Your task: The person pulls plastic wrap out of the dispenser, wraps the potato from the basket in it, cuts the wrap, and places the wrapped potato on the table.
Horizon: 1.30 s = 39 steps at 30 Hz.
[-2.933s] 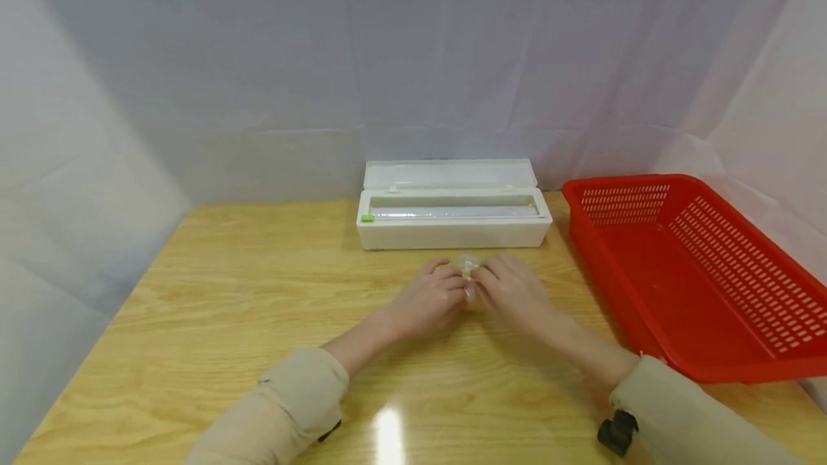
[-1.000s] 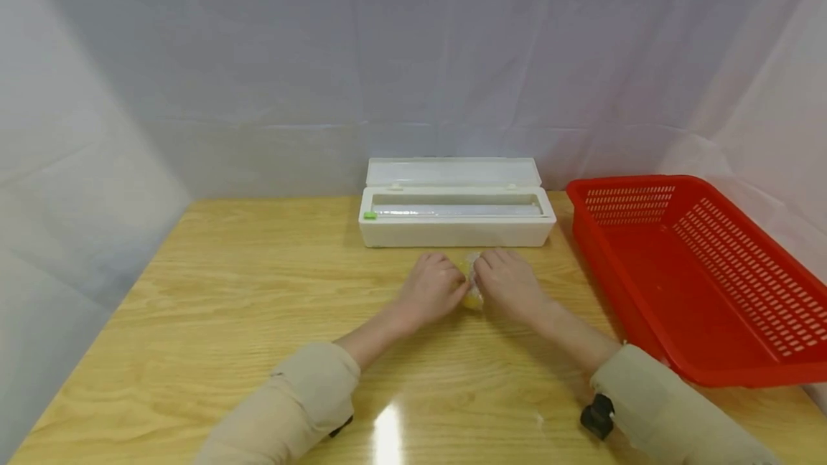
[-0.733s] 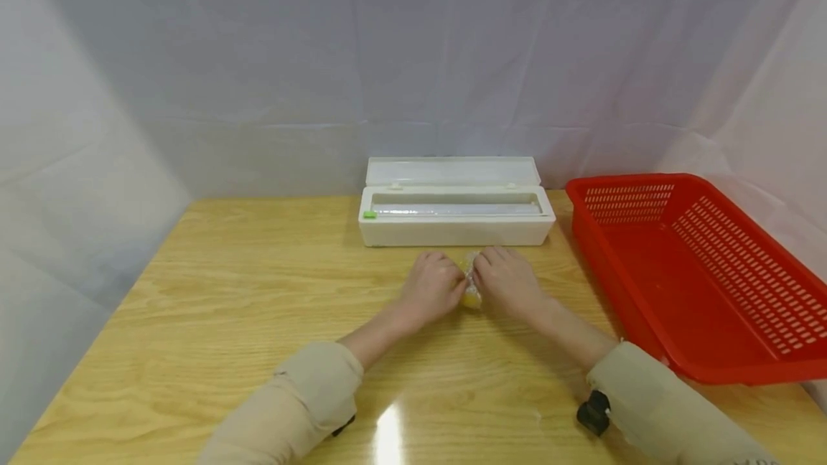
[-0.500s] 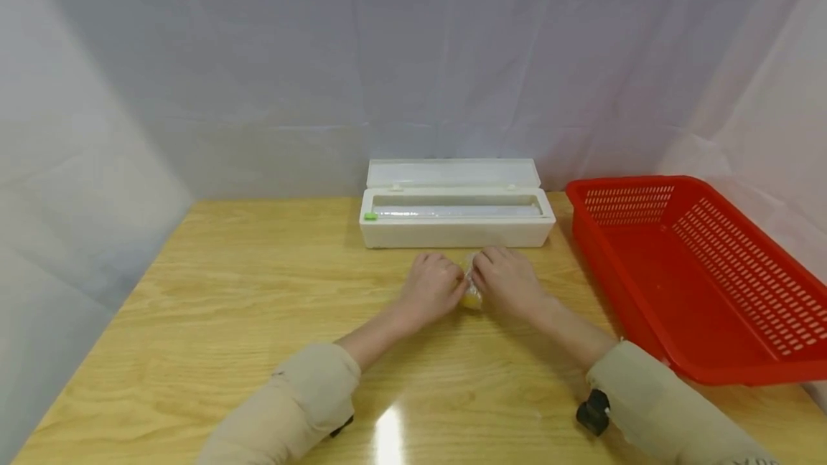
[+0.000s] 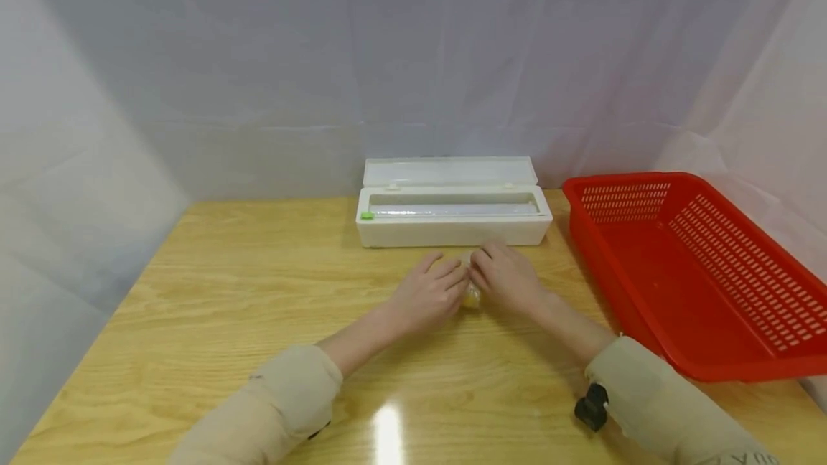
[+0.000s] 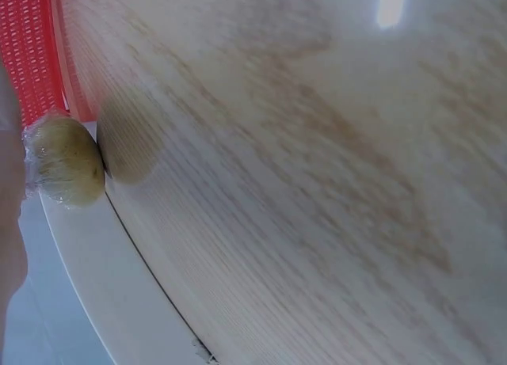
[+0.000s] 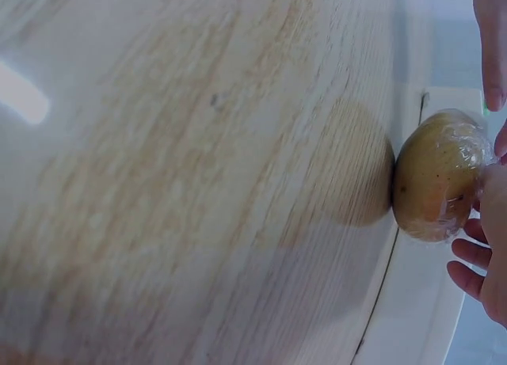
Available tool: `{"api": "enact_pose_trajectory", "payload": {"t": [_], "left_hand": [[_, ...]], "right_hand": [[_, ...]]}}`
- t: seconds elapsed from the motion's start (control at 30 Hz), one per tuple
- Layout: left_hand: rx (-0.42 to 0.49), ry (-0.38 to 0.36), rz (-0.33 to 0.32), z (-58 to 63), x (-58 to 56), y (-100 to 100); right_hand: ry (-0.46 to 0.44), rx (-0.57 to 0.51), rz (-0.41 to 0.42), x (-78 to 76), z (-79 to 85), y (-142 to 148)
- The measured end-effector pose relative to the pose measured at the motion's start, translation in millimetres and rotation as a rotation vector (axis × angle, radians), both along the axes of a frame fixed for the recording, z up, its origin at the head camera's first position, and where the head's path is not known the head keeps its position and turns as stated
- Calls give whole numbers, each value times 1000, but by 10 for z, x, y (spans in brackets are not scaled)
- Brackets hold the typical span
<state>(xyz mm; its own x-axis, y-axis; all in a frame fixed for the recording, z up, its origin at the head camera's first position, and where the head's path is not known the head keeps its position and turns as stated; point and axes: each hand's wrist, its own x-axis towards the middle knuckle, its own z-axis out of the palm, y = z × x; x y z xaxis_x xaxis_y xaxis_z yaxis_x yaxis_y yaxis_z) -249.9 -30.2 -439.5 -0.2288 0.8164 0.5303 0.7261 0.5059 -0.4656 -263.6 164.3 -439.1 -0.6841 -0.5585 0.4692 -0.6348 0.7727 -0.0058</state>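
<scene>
A potato (image 7: 432,179) wrapped in clear plastic wrap (image 7: 467,147) stands on the wooden table, small between both hands in the head view. The wrap is bunched at its top. My left hand (image 5: 431,293) is on the left side, fingertips pinching at the bunched wrap, some fingers more extended. My right hand (image 5: 507,278) pinches the wrap from the right; several of its fingers (image 7: 467,278) hang spread beside the potato. In the left wrist view, the wrapped potato (image 6: 70,161) rests on the table beside the left hand (image 6: 9,199). The hands partly hide the wrap.
Behind the hands stands a white plastic wrap dispenser (image 5: 452,234), its lid raised and a film roll inside, with a green slider (image 5: 367,215) at the left. A red perforated basket (image 5: 620,293) stands at the right. White cloth hangs behind the wooden table (image 5: 258,285).
Both hands have stayed around the potato, working the wrap. Over the last half second, the left fingers have loosened and extended, and the right fingers have shifted slightly. The dispenser and basket stand unmoved.
</scene>
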Motion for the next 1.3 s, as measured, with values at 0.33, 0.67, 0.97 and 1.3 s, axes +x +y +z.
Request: {"api": "enact_pose_trajectory", "payload": {"t": [0.33,0.67,0.97,1.3], "left_hand": [[-11,-74,-21,-6,-61,6],[31,-230,-96,-16,-144,44],[110,-382,-169,-5,-190,29],[132,-420,-173,-17,-203,20]], "right_hand": [[-23,1,85,-49,-36,64],[-6,-64,146,-90,-40,104],[-135,-106,49,-99,16,84],[-130,-29,-55,56,96,174]]}}
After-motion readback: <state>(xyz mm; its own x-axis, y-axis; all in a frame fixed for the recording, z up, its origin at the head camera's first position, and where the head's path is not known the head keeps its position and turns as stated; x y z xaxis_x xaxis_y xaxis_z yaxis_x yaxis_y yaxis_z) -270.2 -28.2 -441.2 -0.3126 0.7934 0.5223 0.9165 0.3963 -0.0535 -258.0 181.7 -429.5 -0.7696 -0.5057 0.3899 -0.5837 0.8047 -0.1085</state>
